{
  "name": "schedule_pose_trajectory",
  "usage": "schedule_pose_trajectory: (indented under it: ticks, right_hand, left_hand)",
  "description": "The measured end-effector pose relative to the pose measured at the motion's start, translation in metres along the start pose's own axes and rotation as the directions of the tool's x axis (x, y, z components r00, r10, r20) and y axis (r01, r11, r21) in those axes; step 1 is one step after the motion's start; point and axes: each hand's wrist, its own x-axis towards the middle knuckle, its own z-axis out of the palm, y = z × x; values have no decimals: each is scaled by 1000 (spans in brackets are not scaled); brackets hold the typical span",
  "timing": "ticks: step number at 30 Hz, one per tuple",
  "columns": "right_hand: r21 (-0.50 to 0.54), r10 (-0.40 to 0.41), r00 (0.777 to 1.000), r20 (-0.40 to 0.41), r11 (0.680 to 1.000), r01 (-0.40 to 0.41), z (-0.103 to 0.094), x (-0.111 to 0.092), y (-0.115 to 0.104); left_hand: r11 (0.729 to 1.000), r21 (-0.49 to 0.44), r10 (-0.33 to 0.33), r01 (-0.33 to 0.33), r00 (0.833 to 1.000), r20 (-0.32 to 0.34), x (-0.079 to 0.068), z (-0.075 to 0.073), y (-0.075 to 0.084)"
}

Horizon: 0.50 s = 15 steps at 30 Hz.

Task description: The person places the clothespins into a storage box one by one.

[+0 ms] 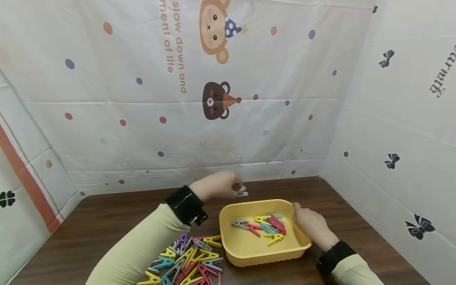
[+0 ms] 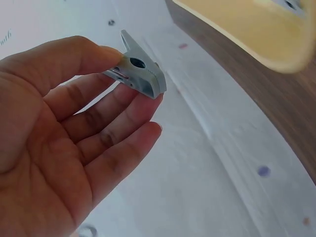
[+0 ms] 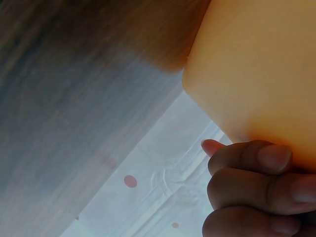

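Between thumb and fingers my left hand (image 1: 218,185) pinches a grey clothespin (image 2: 139,69), held up behind the far left corner of a yellow plastic basin (image 1: 249,259). The other fingers of that hand are loosely bent below the clothespin in the left wrist view. My right hand (image 1: 313,225) grips the basin's right side, its fingers (image 3: 252,190) curled against the outer wall; the thumb's hold is hidden in the right wrist view. Inside the basin lie several clothespins (image 1: 274,225) in pink, yellow, blue and grey.
A heap of many-coloured clothespins (image 1: 190,261) lies left of the basin, partly behind my left forearm. The dark wooden table (image 1: 117,221) is bounded by printed white cloth (image 1: 142,134) at the back and sides.
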Motion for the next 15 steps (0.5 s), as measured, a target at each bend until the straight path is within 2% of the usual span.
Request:
schedule_pose_trajectory:
  ticks: [4,7,15]
  right_hand:
    - [-5,-10,1000,-23,1000,9,0,1,-1]
    - [-8,-19,999,-35,1000,19,0,2,-2]
    - [-1,11,1000,-1,1000,-11,1,1,0]
  left_hand:
    - [998,-27,49,-49,999,-4,18,1,18]
    - [996,-33,85,-85,996,-11,30,8,28]
    - [988,-4,151,-151,988,35,52,47,43]
